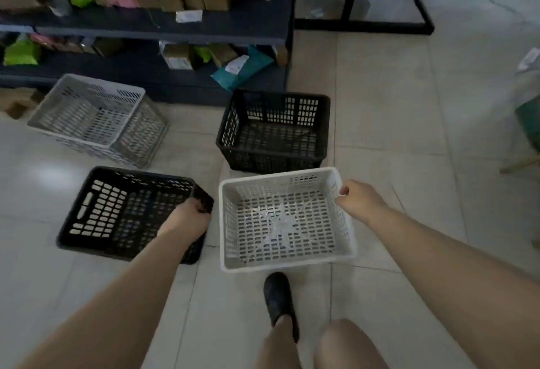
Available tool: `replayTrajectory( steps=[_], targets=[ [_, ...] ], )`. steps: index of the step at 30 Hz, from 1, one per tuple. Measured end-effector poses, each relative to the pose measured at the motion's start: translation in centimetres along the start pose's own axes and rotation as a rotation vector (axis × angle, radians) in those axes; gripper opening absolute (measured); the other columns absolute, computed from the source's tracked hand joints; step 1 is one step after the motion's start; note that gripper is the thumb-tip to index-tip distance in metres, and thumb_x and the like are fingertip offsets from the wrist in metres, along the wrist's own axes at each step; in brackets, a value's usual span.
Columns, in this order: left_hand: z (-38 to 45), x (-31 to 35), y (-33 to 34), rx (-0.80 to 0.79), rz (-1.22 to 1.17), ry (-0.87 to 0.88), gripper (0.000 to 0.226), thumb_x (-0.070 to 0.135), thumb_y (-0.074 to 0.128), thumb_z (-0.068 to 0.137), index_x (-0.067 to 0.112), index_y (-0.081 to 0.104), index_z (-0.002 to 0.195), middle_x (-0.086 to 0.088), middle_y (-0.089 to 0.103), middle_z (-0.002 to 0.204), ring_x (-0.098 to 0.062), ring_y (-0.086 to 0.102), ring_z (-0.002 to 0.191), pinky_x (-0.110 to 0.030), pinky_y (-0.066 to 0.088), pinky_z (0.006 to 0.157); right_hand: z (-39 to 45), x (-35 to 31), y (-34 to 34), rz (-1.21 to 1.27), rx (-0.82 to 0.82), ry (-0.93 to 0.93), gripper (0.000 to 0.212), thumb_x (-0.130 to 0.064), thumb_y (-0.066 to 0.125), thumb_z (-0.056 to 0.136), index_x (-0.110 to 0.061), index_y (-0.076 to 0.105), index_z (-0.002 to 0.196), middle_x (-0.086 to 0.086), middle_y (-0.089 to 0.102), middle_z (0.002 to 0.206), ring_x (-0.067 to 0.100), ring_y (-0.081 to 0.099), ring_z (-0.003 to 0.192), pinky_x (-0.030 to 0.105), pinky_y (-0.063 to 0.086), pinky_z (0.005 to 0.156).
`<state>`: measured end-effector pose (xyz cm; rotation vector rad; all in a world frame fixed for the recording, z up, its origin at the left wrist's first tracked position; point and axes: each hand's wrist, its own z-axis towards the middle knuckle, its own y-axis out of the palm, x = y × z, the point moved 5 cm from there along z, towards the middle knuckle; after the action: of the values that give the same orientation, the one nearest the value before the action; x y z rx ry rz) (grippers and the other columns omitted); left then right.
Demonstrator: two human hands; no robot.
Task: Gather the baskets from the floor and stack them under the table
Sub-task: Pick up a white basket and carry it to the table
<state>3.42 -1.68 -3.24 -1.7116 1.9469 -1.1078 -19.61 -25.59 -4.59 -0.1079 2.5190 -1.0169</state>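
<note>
Several perforated plastic baskets are spread over the tiled floor. My left hand (pixel 189 218) grips the right rim of a black basket (pixel 96 210) at the lower left. My right hand (pixel 358 197) pinches the right rim of a white basket (pixel 280 262) in front of me, which appears lifted a little off the floor. A second black basket (pixel 274 131) sits just behind the white one. A grey basket (pixel 87 117), tilted, lies at the far left near the shelves.
A dark shelf unit (pixel 175 29) full of boxes and parcels stands behind the baskets. A black metal frame (pixel 362 23) rises at the back right. My shoe (pixel 279 298) is on the floor below the white basket. A green stool (pixel 530 123) is at the right edge.
</note>
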Motion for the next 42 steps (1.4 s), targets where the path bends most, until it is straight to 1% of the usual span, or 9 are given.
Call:
replayTrajectory(
  steps=[3,7,17,20,23,28,31,35,42],
  targets=[
    [6.6,0.0,3.9,-0.054,-0.023,-0.055,0.052,0.022,0.050,0.088,0.008,0.044,0.137,-0.017,0.058,0.125,-0.033,0.059,0.106,-0.036,0.048,0.088,6.7,2.1,3.2,0.009,-0.017,0.087,0.038,-0.023,0.052,0.091,-0.006,0.051,0.125,0.014,0.056,0.125,0.027,0.054,0.105,0.030,0.041,0.082],
    [15.7,-0.2,10.9,-0.086,0.000,-0.115,0.062,0.031,0.051,0.085,0.014,0.036,0.143,-0.015,0.049,0.138,-0.035,0.052,0.120,-0.044,0.045,0.099,15.9,5.8,8.4,0.011,-0.019,0.190,0.049,-0.025,0.057,0.090,-0.006,0.044,0.133,0.017,0.052,0.128,0.033,0.056,0.111,0.029,0.041,0.077],
    [31.5,-7.9,25.4,0.064,-0.200,-0.546,0.084,0.027,0.064,0.083,0.006,0.014,0.147,-0.021,0.026,0.151,-0.044,0.031,0.135,-0.053,0.032,0.109,31.7,17.5,21.0,0.058,0.096,0.525,0.083,-0.019,0.064,0.085,-0.006,0.010,0.147,0.021,0.030,0.145,0.040,0.036,0.131,0.050,0.037,0.106],
    [33.4,-9.4,26.6,0.151,-0.298,-0.594,0.075,0.022,0.066,0.082,0.003,0.025,0.143,-0.026,0.037,0.142,-0.046,0.042,0.125,-0.053,0.039,0.103,33.4,19.7,21.6,0.080,0.273,0.481,0.049,-0.007,0.057,0.086,0.002,0.036,0.129,0.025,0.043,0.130,0.041,0.046,0.118,0.047,0.045,0.093],
    [32.9,-9.7,25.5,0.188,-0.269,-0.510,0.042,0.012,0.060,0.084,-0.004,0.054,0.122,-0.028,0.061,0.107,-0.043,0.059,0.095,-0.046,0.049,0.084,33.9,20.6,20.6,0.088,0.340,0.434,0.013,0.002,0.051,0.085,0.001,0.050,0.098,0.028,0.056,0.114,0.033,0.056,0.092,0.035,0.045,0.072],
    [26.5,-6.9,21.4,0.208,-0.284,-0.426,0.035,0.007,0.058,0.086,-0.005,0.055,0.119,-0.025,0.060,0.094,-0.039,0.057,0.084,-0.037,0.039,0.074,29.5,20.2,16.1,0.099,0.331,0.442,0.024,0.005,0.051,0.085,0.010,0.054,0.108,0.030,0.058,0.113,0.041,0.061,0.101,0.030,0.040,0.069],
    [21.0,-4.5,16.8,0.206,-0.278,-0.402,0.007,0.006,0.057,0.088,0.002,0.056,0.082,-0.013,0.050,0.067,-0.029,0.045,0.060,-0.034,0.036,0.072,24.1,18.3,10.6,0.072,0.292,0.421,0.026,0.007,0.048,0.086,0.011,0.054,0.111,0.030,0.058,0.115,0.040,0.059,0.104,0.028,0.038,0.069],
    [12.9,0.1,8.0,0.190,-0.239,-0.367,0.047,0.013,0.058,0.086,-0.001,0.053,0.130,-0.027,0.062,0.107,-0.039,0.058,0.090,-0.042,0.046,0.083,15.2,15.1,0.3,0.083,0.267,0.375,0.027,0.006,0.046,0.085,0.008,0.054,0.111,0.028,0.057,0.117,0.038,0.058,0.105,0.032,0.043,0.074],
    [0.2,9.3,-3.6,0.254,-0.179,-0.172,0.036,0.019,0.054,0.085,-0.006,0.056,0.112,-0.029,0.062,0.103,-0.040,0.059,0.085,-0.044,0.049,0.075,2.1,12.0,-16.4,0.041,0.320,0.314,0.030,0.002,0.050,0.087,0.007,0.051,0.116,0.025,0.055,0.122,0.037,0.056,0.112,0.036,0.048,0.087]
  ],
)
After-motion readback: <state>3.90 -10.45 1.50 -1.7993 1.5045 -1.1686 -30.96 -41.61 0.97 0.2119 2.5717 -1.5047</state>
